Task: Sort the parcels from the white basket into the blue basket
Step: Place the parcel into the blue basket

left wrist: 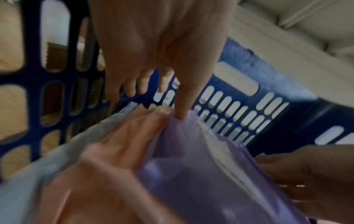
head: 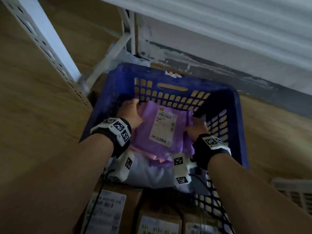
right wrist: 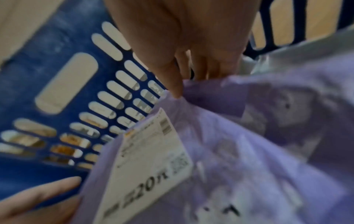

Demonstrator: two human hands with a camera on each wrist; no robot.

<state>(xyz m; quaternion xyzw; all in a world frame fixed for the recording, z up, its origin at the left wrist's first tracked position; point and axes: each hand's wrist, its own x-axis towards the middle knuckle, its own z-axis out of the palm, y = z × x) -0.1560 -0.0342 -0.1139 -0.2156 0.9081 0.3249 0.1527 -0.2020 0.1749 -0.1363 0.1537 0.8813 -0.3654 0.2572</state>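
blue basket (head: 236, 119) already stacked with white and pink parcels. purple parcel (head: 143, 137) going on top toward the far wall, left hand (head: 130, 112) and right hand (head: 197, 127) pinching its far corners. white basket (head: 293, 191) barely visible, remaining count unclear.

Wood-grain floor (head: 42, 98). White perforated shelf upright (head: 38, 41) at left. Pale ribbed wall panel (head: 219, 22) above scuffed grey baseboard (head: 219, 73). Labelled cardboard boxes (head: 108, 211) near bottom. Dim light.
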